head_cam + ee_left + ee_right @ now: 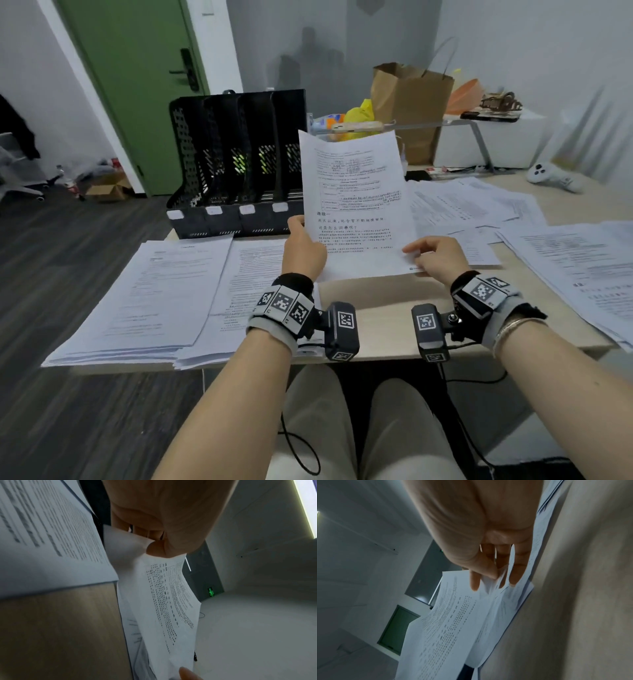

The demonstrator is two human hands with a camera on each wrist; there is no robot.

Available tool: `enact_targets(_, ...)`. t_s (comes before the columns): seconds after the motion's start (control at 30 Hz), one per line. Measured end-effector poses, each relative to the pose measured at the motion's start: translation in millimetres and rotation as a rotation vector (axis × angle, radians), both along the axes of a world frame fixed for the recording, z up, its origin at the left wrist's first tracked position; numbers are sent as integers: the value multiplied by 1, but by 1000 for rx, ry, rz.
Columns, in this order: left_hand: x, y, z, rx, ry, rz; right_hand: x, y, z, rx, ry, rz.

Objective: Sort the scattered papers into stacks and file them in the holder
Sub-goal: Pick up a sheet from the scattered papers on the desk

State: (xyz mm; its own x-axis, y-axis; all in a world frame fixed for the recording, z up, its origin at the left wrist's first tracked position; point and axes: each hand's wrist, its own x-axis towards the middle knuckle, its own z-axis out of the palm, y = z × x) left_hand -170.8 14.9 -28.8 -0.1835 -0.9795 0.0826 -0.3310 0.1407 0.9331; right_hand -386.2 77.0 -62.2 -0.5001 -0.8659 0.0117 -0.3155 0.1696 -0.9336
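A printed sheet (356, 202) stands tilted up over the middle of the wooden table (376, 308). My left hand (301, 240) pinches its left edge, the thumb (157, 549) lying on the printed face of the sheet (164, 601). At the lower right corner my right hand (433, 255) pinches the sheet (447, 622) between thumb and fingers (475, 584). Behind it stands the black mesh holder (236, 164), its slots showing no paper. Two sorted stacks (147, 294) (246, 274) lie at the left. Loose papers (479, 205) (582, 267) spread over the right.
A brown paper bag (411, 102), a phone (356, 126) and a yellow bag sit on a raised shelf behind the sheet. A white controller (551, 176) lies at the far right. The left stack overhangs the table's front edge.
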Motion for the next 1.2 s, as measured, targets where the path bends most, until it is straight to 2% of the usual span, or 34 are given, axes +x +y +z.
enact_targets(0.13,-36,4,-1,10,-72,-99,-25,18,0,0,6,-57)
enact_targets(0.43,-109,14,5,-120,-209,-249,-88,57,6,-8,14,-210)
enact_targets(0.63,-139,18,4,-98,-189,-273,-110,74,5,-34,-30,-270)
enact_targets(0.8,-167,24,20,-206,-103,-257,-127,94,7,-146,-208,-393)
enact_targets(0.93,-202,39,36,-276,-70,-349,-126,115,21,-226,-304,-290)
enact_targets(1.03,-234,61,46,-275,-68,-451,-127,132,34,-245,-275,-208)
enact_targets(1.2,-278,100,54,-271,-52,-608,-145,154,43,-261,-268,-234)
